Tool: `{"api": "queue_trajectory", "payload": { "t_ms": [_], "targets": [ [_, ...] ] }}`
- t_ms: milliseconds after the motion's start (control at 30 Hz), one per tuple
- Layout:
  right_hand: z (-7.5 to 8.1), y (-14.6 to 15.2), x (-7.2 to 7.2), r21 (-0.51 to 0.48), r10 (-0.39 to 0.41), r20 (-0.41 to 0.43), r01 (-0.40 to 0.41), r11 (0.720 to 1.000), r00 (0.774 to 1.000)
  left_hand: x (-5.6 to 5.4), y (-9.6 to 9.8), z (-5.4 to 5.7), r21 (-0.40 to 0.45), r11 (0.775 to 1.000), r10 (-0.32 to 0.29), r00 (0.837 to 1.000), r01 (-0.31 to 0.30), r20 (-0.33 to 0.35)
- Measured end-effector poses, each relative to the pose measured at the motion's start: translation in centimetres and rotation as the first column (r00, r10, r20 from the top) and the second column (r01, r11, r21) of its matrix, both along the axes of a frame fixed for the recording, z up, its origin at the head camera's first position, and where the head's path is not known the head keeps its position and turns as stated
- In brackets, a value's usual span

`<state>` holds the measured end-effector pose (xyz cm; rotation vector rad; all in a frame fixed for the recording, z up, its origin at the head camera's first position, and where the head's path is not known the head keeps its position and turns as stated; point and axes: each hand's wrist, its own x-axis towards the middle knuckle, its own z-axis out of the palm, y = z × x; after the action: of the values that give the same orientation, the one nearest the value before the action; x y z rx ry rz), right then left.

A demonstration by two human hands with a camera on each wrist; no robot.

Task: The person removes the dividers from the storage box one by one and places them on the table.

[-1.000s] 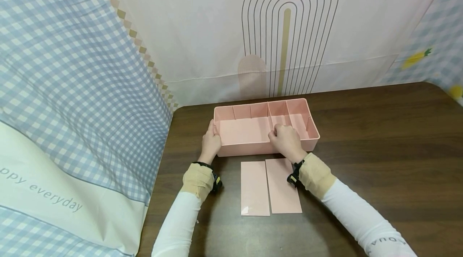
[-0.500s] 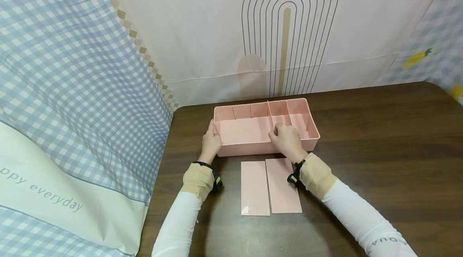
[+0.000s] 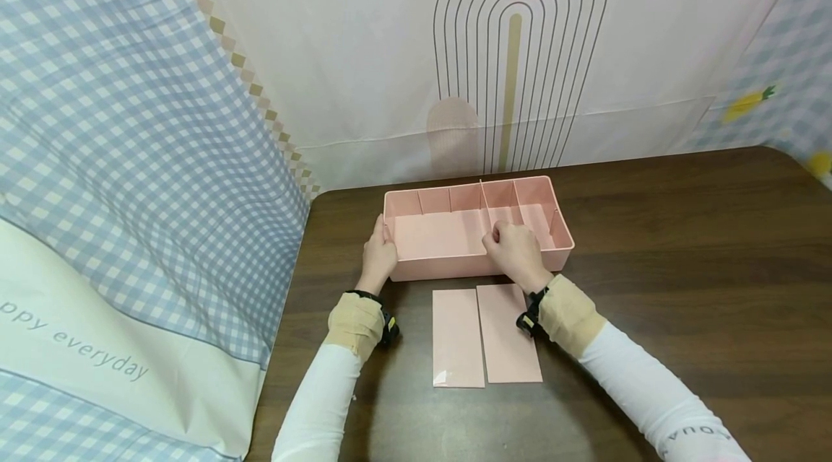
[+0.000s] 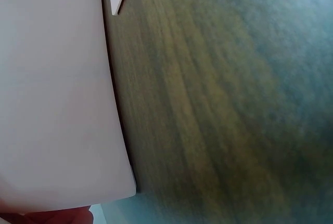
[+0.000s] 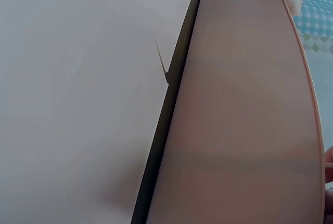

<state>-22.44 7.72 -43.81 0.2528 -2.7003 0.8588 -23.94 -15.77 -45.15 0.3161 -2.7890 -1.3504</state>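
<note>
A long pink organizer box [image 3: 442, 269] lies across the table in the head view, with thin upright dividers toward its right end. My left hand [image 3: 379, 256] grips the box's left end, the thumb at the rim. Over the front wall, my right hand [image 3: 516, 253] pinches a pink divider [image 3: 485, 209] that spans the box from front to back; its far top corner stands slightly above the back rim. Another divider [image 3: 518, 202] stands to the right of it. In the right wrist view the box's front wall [image 5: 244, 104] fills the middle, and right-hand fingers [image 5: 329, 156] show at its rim.
Two flat pink panels [image 3: 458, 339] lie side by side on the brown wooden table [image 3: 682, 267], in front of the box. A white printed cloth [image 3: 364, 50] hangs behind the table, and a blue checked cloth [image 3: 162, 123] hangs at the left.
</note>
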Motion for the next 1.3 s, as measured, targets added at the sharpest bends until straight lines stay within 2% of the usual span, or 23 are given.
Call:
{"api": "queue_trajectory", "payload": {
  "t_ms": [867, 1300],
  "targets": [
    [0.09, 0.05, -0.11, 0.004, -0.015, -0.01, 0.015, 1.0, 1.0, 0.2, 0.09, 0.25, -0.005, 1.0, -0.006, 1.0, 0.006, 0.004],
    [0.0, 0.02, -0.08, -0.017, -0.009, -0.049, 0.008, 1.0, 0.999, 0.06, 0.0, 0.03, -0.012, 1.0, -0.006, 1.0, 0.006, 0.009]
  ]
}}
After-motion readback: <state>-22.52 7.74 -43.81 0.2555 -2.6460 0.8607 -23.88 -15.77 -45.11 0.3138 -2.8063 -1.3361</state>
